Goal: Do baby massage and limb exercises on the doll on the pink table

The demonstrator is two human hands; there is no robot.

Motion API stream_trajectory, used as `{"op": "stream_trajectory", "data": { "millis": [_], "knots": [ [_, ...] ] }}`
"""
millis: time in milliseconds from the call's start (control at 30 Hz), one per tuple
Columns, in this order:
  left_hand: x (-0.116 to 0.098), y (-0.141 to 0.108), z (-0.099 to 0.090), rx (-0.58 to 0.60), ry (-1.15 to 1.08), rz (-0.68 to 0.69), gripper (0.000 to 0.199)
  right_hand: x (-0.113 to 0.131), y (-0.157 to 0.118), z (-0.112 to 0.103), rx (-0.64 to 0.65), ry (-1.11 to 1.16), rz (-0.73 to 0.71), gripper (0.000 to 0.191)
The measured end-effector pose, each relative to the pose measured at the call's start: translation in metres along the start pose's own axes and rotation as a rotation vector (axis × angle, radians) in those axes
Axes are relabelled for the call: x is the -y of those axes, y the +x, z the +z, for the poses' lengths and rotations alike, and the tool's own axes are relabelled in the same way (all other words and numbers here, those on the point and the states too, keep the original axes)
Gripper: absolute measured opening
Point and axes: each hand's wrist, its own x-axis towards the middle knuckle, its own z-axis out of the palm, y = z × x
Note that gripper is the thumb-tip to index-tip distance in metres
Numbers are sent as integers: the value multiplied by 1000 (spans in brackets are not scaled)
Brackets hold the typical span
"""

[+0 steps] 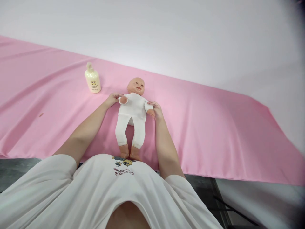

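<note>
A baby doll (132,106) in a white top and white trousers lies on its back on the pink cloth, head away from me and feet against my shirt. My left hand (114,99) pinches the doll's sleeve on the left side of the view, near its raised fist. On the other side, my right hand (156,109) has its fingers closed on the doll's other sleeve, beside the small bent arm. Both of the doll's feet are bare.
A pale yellow pump bottle (92,79) stands on the pink cloth (214,127), left of the doll's head. Further left lies a small brown piece (41,114). Behind the cloth rises a white wall (166,38). The table's near edge runs by my body.
</note>
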Motion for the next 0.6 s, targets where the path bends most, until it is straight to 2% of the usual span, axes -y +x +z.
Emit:
{"op": "stream_trajectory", "data": {
  "millis": [100,167,300,367,467,533,600],
  "knots": [
    [4,1,-1,-16,44,-1,43,-6,0,0,-20,169,45,14],
    [5,1,-1,-22,71,-9,46,-8,2,1,-21,192,48,17],
    [3,0,1,-6,107,41,57,-8,6,5,-24,111,-11,44],
    [1,-2,2,-68,142,84,66,-8,6,7,-65,87,-14,66],
    [-1,-5,4,-248,310,101,81,-4,1,7,-169,17,-36,93],
    [-2,-7,4,-329,486,83,88,-1,-3,6,-194,-67,-93,98],
    [-1,-9,3,-344,625,59,88,3,-6,5,-181,-175,-113,99]
  ]
}}
